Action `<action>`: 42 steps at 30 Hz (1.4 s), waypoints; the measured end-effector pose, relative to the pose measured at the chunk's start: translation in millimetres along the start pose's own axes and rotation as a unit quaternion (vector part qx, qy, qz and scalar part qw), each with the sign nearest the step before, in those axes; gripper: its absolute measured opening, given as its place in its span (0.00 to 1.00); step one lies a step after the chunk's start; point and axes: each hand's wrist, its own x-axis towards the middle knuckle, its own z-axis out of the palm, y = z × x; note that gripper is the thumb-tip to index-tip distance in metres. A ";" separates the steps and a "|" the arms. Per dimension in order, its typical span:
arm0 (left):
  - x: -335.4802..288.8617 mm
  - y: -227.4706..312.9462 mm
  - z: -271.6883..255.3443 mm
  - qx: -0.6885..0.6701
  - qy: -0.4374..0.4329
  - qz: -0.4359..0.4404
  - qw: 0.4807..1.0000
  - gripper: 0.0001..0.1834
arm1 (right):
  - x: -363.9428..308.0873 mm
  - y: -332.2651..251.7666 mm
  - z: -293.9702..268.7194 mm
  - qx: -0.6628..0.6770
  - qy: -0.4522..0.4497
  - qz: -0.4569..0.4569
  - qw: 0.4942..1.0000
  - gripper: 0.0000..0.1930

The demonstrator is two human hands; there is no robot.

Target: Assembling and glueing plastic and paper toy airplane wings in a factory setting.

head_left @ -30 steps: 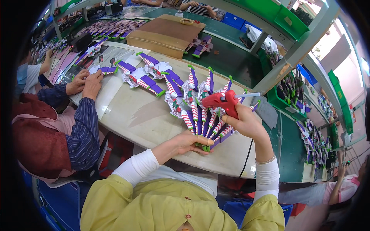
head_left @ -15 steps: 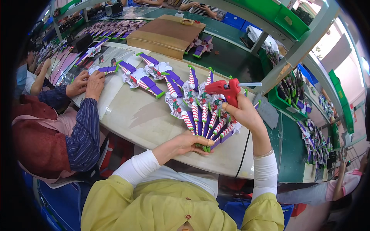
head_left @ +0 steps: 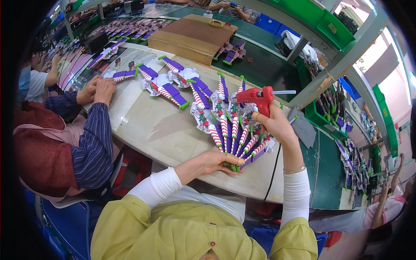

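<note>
My right hand is wrapped round the handle of a red hot glue gun. A clear glue stick juts from its rear, and its nozzle points left over the toys. Below it lies a fan of white toy spacecraft with red-and-white striped, purple-panelled wings and green tips. My left hand is closed round the gathered green wing tips at the near end of that fan, thumb on top. Whether the hidden nozzle tip touches a toy, I cannot tell.
More of these toys lie to the left on the pale worktop. A co-worker's hands handle one there. A brown box stands behind. Right are a metal post, a green crate of toys, and the gun's black cord.
The whole view has shifted slightly, so the worktop sits a little further right. Both my hands keep their grips, with the glue gun still over the fanned toys.
</note>
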 end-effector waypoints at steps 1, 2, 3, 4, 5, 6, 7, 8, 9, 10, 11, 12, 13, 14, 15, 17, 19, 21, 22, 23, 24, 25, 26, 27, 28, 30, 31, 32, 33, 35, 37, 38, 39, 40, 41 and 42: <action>-0.3 0.0 0.1 -0.001 0.002 0.000 1.000 0.20 | 1.2 2.7 1.4 -0.009 0.009 -0.008 1.000 0.28; -0.1 0.6 1.0 -0.003 0.002 -0.002 1.000 0.20 | 1.6 4.5 1.8 -0.008 0.009 -0.008 1.000 0.28; 0.5 1.2 1.9 -0.004 0.003 -0.004 1.000 0.20 | 1.7 6.4 2.2 -0.017 0.018 -0.014 1.000 0.27; 1.6 1.8 2.8 -0.004 0.004 -0.005 1.000 0.20 | 1.5 8.1 2.2 -0.025 0.027 -0.020 0.999 0.27; -0.2 1.5 1.3 -0.004 0.003 -0.002 1.000 0.19 | 0.8 4.0 5.0 -0.029 0.026 -0.022 0.999 0.27; -1.8 1.1 -0.2 -0.005 0.001 0.000 1.000 0.19 | -0.1 -1.0 8.1 -0.070 0.042 -0.034 0.996 0.25; -3.1 0.5 -1.7 -0.007 -0.001 0.004 1.000 0.19 | -1.1 -5.5 11.7 -0.111 0.058 -0.046 0.991 0.24; -2.0 0.6 -1.3 -0.007 0.000 0.001 1.000 0.19 | -1.7 -5.6 13.7 -0.109 0.057 -0.046 0.991 0.24; -1.0 0.7 -1.1 -0.007 0.000 -0.001 1.000 0.19 | -3.0 -5.9 16.3 -0.141 0.072 -0.053 0.986 0.23; -0.2 0.9 -1.0 -0.007 0.001 0.000 1.000 0.19 | -4.8 -6.4 18.8 -0.173 0.088 -0.060 0.979 0.21; 0.3 1.0 -1.3 -0.006 -0.003 0.000 1.000 0.19 | -8.0 -7.9 21.3 -0.173 0.087 -0.061 0.979 0.21; 1.0 1.2 -1.5 -0.006 -0.008 0.001 1.000 0.19 | -12.7 -10.0 23.4 -0.197 0.109 -0.079 0.971 0.17; 2.2 0.8 -1.0 -0.006 -0.008 0.002 1.000 0.19 | -16.9 -11.3 24.6 -0.221 0.131 -0.096 0.962 0.13; 2.0 -0.8 -1.6 -0.007 -0.002 0.005 1.000 0.19 | -18.6 -13.1 25.1 -0.202 0.135 -0.119 0.963 0.13; 1.8 -2.0 -2.3 -0.008 0.004 0.007 1.000 0.20 | -21.4 -17.5 22.9 -0.131 0.098 -0.116 0.980 0.15; 2.4 -3.2 -3.5 -0.010 0.006 0.005 1.000 0.19 | -29.1 -30.4 12.7 -0.053 0.019 -0.088 0.995 0.19; 3.2 -4.3 -4.8 -0.003 -0.005 -0.001 1.000 0.18 | -30.5 -32.8 9.1 -0.071 -0.016 -0.080 0.994 0.20; 2.3 -3.6 -4.0 -0.003 -0.009 0.000 1.000 0.18 | -28.3 -26.0 8.4 -0.077 -0.060 -0.066 0.993 0.20; 1.7 -3.3 -3.7 -0.004 -0.012 0.000 1.000 0.18 | -27.9 -24.8 8.8 -0.078 -0.060 -0.067 0.993 0.20; 2.0 -3.1 -3.2 -0.004 -0.013 0.000 1.000 0.18 | -28.1 -24.0 8.9 -0.081 -0.060 -0.081 0.992 0.20; 2.5 -3.0 -2.6 -0.003 -0.013 0.000 1.000 0.18 | -28.3 -23.9 8.6 -0.083 -0.061 -0.095 0.990 0.20; 3.0 -3.0 -2.1 -0.002 -0.013 0.000 1.000 0.17 | -28.6 -24.6 7.6 -0.084 -0.060 -0.094 0.990 0.20; 2.9 -3.1 -2.2 -0.002 -0.012 0.001 1.000 0.17 | -28.3 -26.1 7.0 -0.101 -0.067 -0.091 0.989 0.20; 2.7 -3.3 -2.4 0.000 -0.011 0.001 1.000 0.17 | -28.0 -27.5 6.7 -0.117 -0.074 -0.087 0.987 0.20; 2.4 -3.2 -2.8 0.002 -0.010 0.001 1.000 0.17 | -27.5 -29.0 7.1 -0.117 -0.075 -0.088 0.986 0.20; 1.2 -2.4 -3.1 0.001 -0.013 0.001 1.000 0.17 | -26.9 -30.7 7.4 -0.112 -0.084 -0.075 0.987 0.20; 0.3 -1.8 -3.0 -0.001 -0.015 0.000 1.000 0.17 | -25.7 -29.5 7.9 -0.112 -0.084 -0.076 0.987 0.20; -0.4 -0.9 -2.2 -0.002 -0.017 0.000 1.000 0.17 | -24.2 -27.2 8.3 -0.098 -0.081 -0.067 0.990 0.20; -0.3 -0.8 -2.0 -0.002 -0.017 0.000 1.000 0.17 | -23.2 -26.2 8.6 -0.084 -0.078 -0.059 0.992 0.19; -0.1 -1.1 -1.7 -0.003 -0.015 0.001 1.000 0.16 | -22.9 -34.2 8.3 -0.053 -0.078 -0.048 0.994 0.19; -1.2 0.0 -0.8 -0.004 -0.013 0.002 1.000 0.16 | -17.9 -39.5 10.4 -0.022 -0.079 -0.036 0.996 0.19; -1.5 0.8 -0.2 -0.004 -0.013 0.001 1.000 0.16 | -14.4 -41.6 10.6 -0.013 -0.077 -0.019 0.997 0.19; -1.2 0.9 -0.4 -0.004 -0.013 0.000 1.000 0.16 | -11.1 -43.6 10.7 -0.005 -0.074 -0.002 0.997 0.19; -0.8 1.0 -0.9 -0.008 -0.015 -0.001 1.000 0.16 | -6.2 -41.6 12.6 0.019 -0.073 0.003 0.997 0.19; -1.0 0.8 -1.6 -0.013 -0.016 -0.001 1.000 0.15 | -1.4 -39.2 15.1 0.019 -0.074 0.003 0.997 0.19; -1.2 0.9 -1.2 -0.013 -0.015 -0.001 1.000 0.15 | 2.9 -37.0 17.4 0.027 -0.060 -0.014 0.998 0.19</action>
